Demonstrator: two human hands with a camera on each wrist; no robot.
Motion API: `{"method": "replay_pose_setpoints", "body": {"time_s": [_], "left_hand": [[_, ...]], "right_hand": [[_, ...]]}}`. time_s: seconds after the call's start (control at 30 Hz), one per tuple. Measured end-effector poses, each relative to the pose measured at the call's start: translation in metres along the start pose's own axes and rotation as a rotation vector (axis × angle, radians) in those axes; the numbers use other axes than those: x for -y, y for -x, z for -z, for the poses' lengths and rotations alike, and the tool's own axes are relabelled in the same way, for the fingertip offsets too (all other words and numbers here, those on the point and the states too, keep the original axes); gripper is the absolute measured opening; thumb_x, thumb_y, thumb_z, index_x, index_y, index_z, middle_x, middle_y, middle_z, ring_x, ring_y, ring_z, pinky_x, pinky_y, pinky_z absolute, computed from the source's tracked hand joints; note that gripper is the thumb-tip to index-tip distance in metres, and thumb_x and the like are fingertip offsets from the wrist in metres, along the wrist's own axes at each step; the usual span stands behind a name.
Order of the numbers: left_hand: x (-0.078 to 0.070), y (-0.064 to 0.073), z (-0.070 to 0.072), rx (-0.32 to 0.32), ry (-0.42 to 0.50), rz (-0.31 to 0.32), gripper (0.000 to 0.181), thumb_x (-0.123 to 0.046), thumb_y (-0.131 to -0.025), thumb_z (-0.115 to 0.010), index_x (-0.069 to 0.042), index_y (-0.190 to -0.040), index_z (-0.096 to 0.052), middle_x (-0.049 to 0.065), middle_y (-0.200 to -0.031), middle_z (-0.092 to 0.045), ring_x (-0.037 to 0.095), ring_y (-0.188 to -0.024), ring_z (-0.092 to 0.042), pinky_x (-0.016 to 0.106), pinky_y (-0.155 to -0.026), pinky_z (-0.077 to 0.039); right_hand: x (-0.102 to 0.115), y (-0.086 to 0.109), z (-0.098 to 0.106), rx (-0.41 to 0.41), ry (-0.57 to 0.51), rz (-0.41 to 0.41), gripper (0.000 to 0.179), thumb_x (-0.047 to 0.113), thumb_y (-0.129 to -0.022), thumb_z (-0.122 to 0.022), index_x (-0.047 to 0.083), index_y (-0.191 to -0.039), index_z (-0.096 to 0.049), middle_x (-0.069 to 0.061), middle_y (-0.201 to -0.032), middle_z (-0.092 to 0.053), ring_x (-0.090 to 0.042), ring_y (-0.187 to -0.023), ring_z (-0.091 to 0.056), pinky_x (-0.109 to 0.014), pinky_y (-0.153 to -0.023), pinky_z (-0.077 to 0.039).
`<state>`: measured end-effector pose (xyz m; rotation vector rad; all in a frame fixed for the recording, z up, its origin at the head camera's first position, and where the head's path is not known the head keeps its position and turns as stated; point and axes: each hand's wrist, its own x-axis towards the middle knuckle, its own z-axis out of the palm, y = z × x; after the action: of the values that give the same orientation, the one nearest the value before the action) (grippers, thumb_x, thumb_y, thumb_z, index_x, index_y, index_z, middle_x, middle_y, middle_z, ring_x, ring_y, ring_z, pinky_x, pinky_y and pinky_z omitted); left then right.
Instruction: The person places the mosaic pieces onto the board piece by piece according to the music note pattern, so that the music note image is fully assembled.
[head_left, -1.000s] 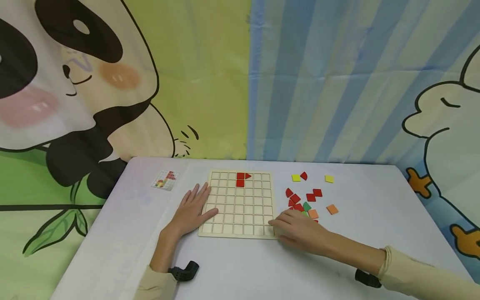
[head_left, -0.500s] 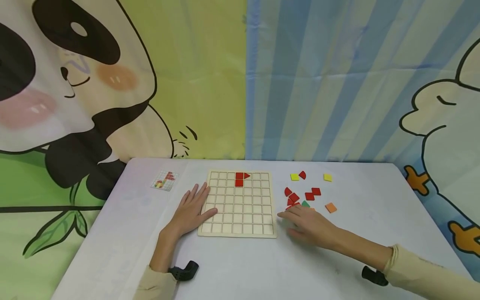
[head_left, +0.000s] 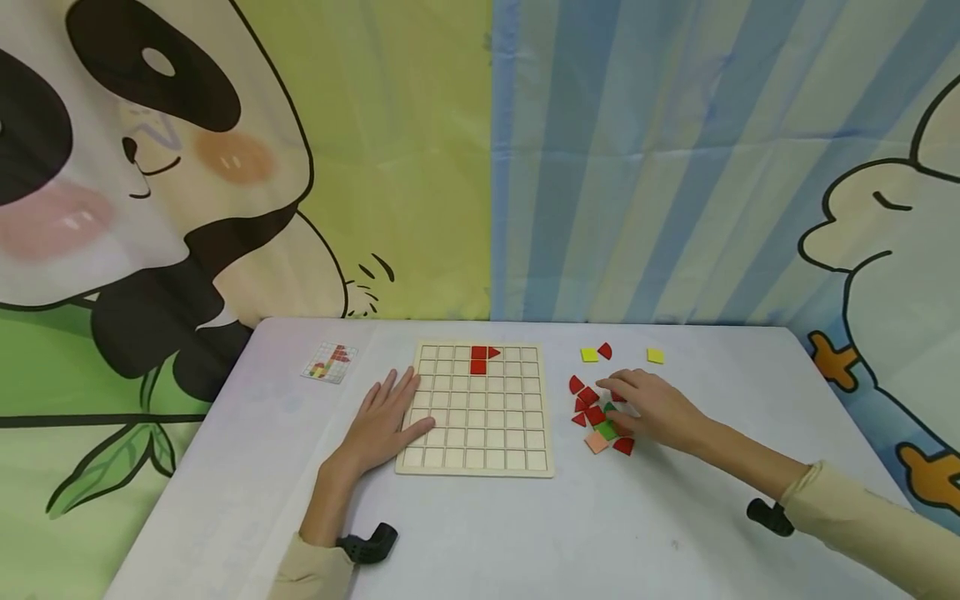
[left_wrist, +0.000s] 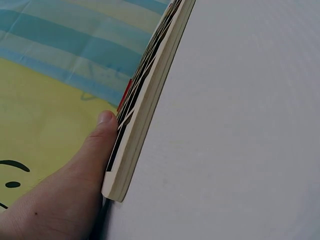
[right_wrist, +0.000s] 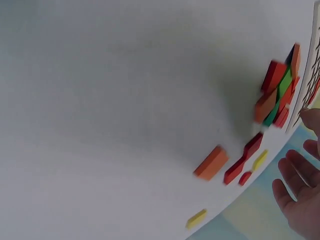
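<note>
My left hand (head_left: pixel 382 427) rests with straight fingers along the left edge of a wooden grid board (head_left: pixel 457 435); its thumb (left_wrist: pixel 102 132) lies on the board's rim in the left wrist view. Two red squares (head_left: pixel 478 367) and a red triangle (head_left: pixel 492 352) sit in the top rows of the grid. Over the loose pieces right of the board hovers my right hand (head_left: pixel 660 410), fingers loosely bent and apart, nothing seen in them. Beneath and beside it lie a green piece (head_left: pixel 606 430), an orange square (head_left: pixel 596 442) and a red quarter circle (head_left: pixel 624 447).
A small printed pattern card (head_left: pixel 330 362) lies at the far left of the white table (head_left: pixel 480 542). Toward the back right are a yellow square (head_left: pixel 589 355), a red quarter circle (head_left: pixel 604 351) and another yellow square (head_left: pixel 655 356). A printed curtain (head_left: pixel 637 167) hangs behind.
My right hand has moved from the board's lower right corner, rightward and then farther back over the loose pieces. My left hand stays put.
</note>
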<state>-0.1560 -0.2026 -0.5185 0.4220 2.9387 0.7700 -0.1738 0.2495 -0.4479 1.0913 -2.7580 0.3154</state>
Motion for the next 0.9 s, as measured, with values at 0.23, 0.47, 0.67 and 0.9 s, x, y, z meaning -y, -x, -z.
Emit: {"method": "replay_pose_setpoints", "body": {"time_s": [0.23, 0.47, 0.67, 0.9], "left_hand": [[0.001, 0.001, -0.001, -0.001, 0.001, 0.002, 0.092, -0.061, -0.098, -0.059, -0.01, -0.166, -0.023, 0.006, -0.174, -0.015, 0.033, -0.163, -0.006, 0.056, -0.13, -0.004], [0.0, 0.001, 0.0, -0.002, 0.0, 0.0, 0.092, -0.061, -0.098, -0.059, -0.01, -0.165, -0.023, 0.006, -0.174, -0.016, 0.033, -0.163, -0.006, 0.055, -0.13, -0.004], [-0.001, -0.001, 0.0, -0.002, -0.001, -0.004, 0.092, -0.061, -0.098, -0.058, -0.01, -0.166, -0.023, 0.006, -0.174, -0.015, 0.032, -0.163, -0.006, 0.055, -0.13, -0.004], [-0.001, 0.0, 0.0, -0.005, 0.0, 0.0, 0.091, -0.06, -0.098, -0.059, -0.01, -0.165, -0.023, 0.006, -0.174, -0.016, 0.033, -0.163, -0.007, 0.056, -0.13, -0.005]], "right_hand": [[-0.034, -0.001, -0.003, -0.016, 0.013, 0.101, 0.032, 0.004, -0.076, -0.089, 0.004, -0.106, -0.077, -0.011, -0.107, -0.074, -0.029, -0.098, -0.07, -0.042, -0.081, -0.064], [-0.046, -0.001, -0.009, 0.087, -0.033, 0.099, 0.019, 0.002, -0.082, -0.084, 0.007, -0.098, -0.075, -0.01, -0.105, -0.075, -0.029, -0.098, -0.067, -0.04, -0.083, -0.063], [-0.05, -0.007, -0.004, 0.086, 0.038, 0.179, 0.028, 0.004, -0.079, -0.088, 0.008, -0.103, -0.074, -0.008, -0.103, -0.073, -0.025, -0.095, -0.067, -0.035, -0.077, -0.064], [-0.032, -0.046, -0.006, -0.148, -0.008, 0.306, 0.034, 0.006, -0.071, -0.094, 0.007, -0.099, -0.075, -0.005, -0.096, -0.071, -0.021, -0.089, -0.064, -0.03, -0.069, -0.062]]}}
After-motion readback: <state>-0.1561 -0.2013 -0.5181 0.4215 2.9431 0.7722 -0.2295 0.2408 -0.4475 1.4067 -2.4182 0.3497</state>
